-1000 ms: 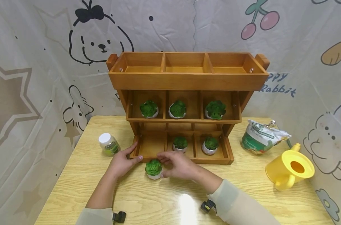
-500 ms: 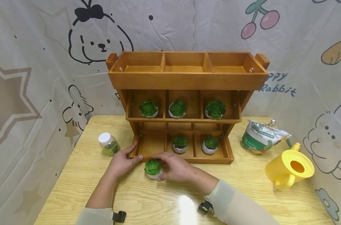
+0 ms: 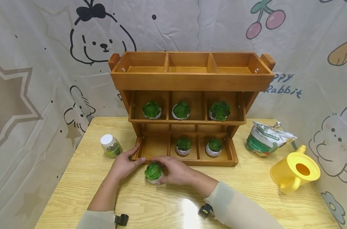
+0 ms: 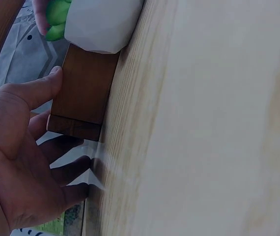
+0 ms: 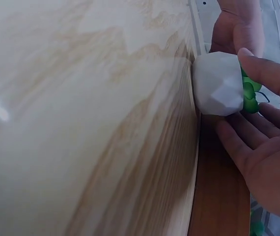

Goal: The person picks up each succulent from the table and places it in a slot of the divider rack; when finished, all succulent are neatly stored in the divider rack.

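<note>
My right hand (image 3: 176,171) holds a small succulent (image 3: 153,171) in a white faceted pot (image 5: 218,83). In the right wrist view the thumb lies at the pot's rim and the fingers are on its other side. The pot is upright, low at the table surface in front of the bottom tier. My left hand (image 3: 124,165) rests at the front left corner of the tiered wooden plant stand (image 3: 190,82), thumb on the front board and index finger along the side. In the left wrist view its other fingers extend loosely beside the board's end (image 4: 83,98).
Potted succulents stand in the middle tier, such as a left one (image 3: 151,110), and in the bottom tier's middle (image 3: 183,147) and right (image 3: 214,148) compartments. A white-capped jar (image 3: 111,146) stands left. A foil bag (image 3: 266,139) and yellow watering can (image 3: 294,171) are right.
My right hand has moved slightly left with the potted succulent, its fingers now farther around the pot. The left hand stays at the stand's corner.
</note>
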A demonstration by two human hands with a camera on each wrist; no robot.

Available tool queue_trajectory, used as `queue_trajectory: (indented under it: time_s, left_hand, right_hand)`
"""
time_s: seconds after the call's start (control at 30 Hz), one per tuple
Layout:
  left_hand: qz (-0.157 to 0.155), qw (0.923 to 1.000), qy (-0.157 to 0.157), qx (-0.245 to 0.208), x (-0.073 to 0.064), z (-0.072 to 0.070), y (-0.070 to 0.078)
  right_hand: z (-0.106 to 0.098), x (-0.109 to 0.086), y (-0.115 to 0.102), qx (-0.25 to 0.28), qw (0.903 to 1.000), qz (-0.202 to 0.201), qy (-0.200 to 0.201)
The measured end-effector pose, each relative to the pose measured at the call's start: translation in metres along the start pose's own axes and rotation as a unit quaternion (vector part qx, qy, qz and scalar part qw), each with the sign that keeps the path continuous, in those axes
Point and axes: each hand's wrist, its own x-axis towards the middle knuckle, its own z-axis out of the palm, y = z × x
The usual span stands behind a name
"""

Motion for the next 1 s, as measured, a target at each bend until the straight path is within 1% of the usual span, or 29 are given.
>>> queue_trajectory:
  time_s: [0.13,0.57,1.0]
  left_hand:
    - [0.0,1.0,0.0,-0.001,0.0,0.0,0.001]
    - [0.003,1.0,-0.002,-0.001,-0.001,0.0,0.001]
    - [0.003,1.0,0.001,-0.003,-0.001,0.0,0.001]
  right_hand:
    - [0.003,0.004,0.0,0.001,0.9999,0.003,-0.011]
    - [0.01,0.008,0.0,-0.041,0.9987,0.018,-0.026]
    - [0.011,0.009,0.0,-0.031,0.9987,0.032,-0.024]
